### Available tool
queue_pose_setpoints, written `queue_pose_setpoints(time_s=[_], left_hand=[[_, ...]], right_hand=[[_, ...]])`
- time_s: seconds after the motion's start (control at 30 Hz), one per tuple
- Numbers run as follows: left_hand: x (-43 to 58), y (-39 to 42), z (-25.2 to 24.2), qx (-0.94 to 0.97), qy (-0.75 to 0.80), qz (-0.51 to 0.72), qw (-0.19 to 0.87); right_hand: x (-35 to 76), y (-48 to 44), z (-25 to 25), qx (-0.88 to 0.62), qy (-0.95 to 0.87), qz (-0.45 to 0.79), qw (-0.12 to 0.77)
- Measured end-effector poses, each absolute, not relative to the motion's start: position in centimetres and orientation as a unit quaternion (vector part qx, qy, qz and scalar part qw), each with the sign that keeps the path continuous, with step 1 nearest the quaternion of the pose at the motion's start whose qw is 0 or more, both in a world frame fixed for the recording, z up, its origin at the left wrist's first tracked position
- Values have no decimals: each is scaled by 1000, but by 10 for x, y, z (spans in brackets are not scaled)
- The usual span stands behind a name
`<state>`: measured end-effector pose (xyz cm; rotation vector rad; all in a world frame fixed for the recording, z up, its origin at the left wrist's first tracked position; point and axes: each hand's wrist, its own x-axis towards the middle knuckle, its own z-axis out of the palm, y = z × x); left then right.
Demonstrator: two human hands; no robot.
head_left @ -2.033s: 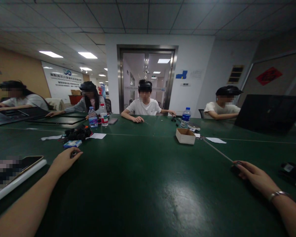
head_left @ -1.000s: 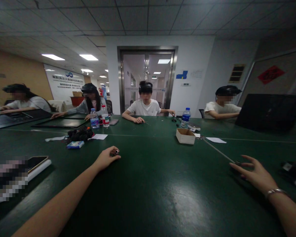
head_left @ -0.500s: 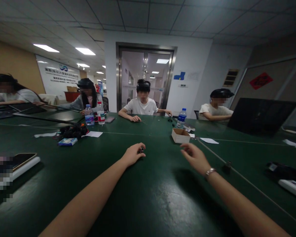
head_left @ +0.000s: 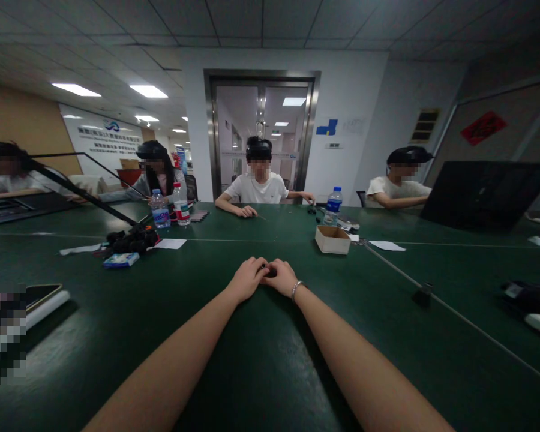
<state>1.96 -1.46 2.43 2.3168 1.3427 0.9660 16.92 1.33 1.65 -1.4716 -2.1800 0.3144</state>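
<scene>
My left hand rests near the middle of the green table, fingers closed around a small dark cylinder. Only the cylinder's round end shows, and its exact kind is too small to make out. Against it, from the right, comes my right hand, with a bracelet on the wrist. Its thumb and fingers are curled together, meeting the left fingertips at the cylinder. Whatever lies between the right fingers is dark and mostly hidden.
An open cardboard box stands beyond my right hand, with a water bottle behind it. Black gear and a blue packet lie to the left. Across the table sits a person. A black clip is at right.
My right hand has moved left from near the cardboard box to meet my left hand. The left hand stays on the small dark cylinder. The view has shifted slightly.
</scene>
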Motion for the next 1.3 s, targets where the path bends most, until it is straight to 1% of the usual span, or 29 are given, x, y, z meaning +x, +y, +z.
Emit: queue_pose_setpoints(time_s=[0.17, 0.3, 0.43, 0.57, 0.67, 0.83, 1.13, 1.3], left_hand=[[13, -8, 17, 775, 478, 362, 201], [6, -2, 13, 743, 468, 393, 274], [5, -1, 11, 695, 438, 443, 358], [5, 0, 10, 650, 430, 469, 416], [5, 2, 9, 634, 433, 488, 415], [2, 4, 11, 638, 446, 492, 390], [0, 7, 7, 624, 448, 507, 392], [0, 5, 10, 610, 458, 495, 416]], right_hand=[[170, 11, 16, -527, -803, 115, 253], [169, 12, 14, -500, -801, 152, 292], [170, 14, 13, -453, -776, 250, 361], [174, 15, 16, -412, -715, 392, 407], [176, 14, 20, -397, -678, 452, 423], [178, 12, 25, -402, -652, 467, 442], [181, 18, 21, -379, -613, 519, 460], [182, 20, 19, -359, -613, 529, 465]])
